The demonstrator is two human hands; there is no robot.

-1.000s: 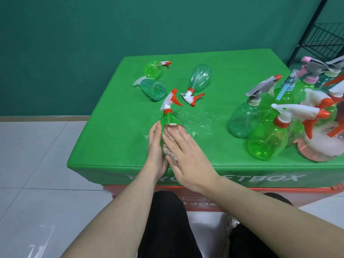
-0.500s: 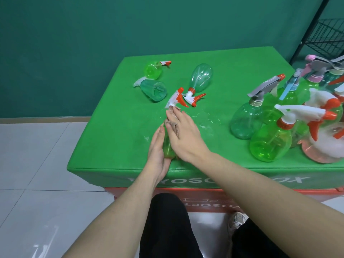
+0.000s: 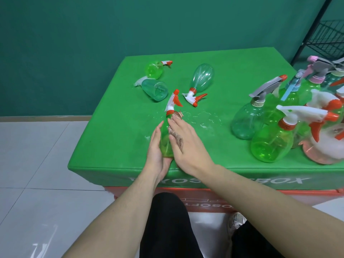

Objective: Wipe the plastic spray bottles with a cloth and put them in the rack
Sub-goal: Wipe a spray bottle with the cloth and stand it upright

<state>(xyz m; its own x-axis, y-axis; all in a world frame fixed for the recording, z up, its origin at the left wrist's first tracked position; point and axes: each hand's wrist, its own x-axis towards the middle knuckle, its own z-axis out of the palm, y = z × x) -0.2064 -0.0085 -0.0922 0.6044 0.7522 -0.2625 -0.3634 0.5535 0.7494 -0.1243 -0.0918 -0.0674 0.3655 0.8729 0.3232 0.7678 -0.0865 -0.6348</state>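
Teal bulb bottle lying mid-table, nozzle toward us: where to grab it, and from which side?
Take the teal bulb bottle at the narrow neck just above its white-and-orange trigger head, coming from above. It lies on its side, and the neck looks easier to close fingers around than the wide, rounded body, which would probably slip or roll.

Bare forearms, black trousers [image 3: 167, 229], grey shoe [image 3: 236, 223]

- Bottle [image 3: 165, 140] between the hands was clear green, with a white-and-orange sprayer.
- Cloth [image 3: 176, 135] under the right hand [image 3: 188, 144] was brownish pink.
- Table cover [image 3: 115, 138] was bright green.
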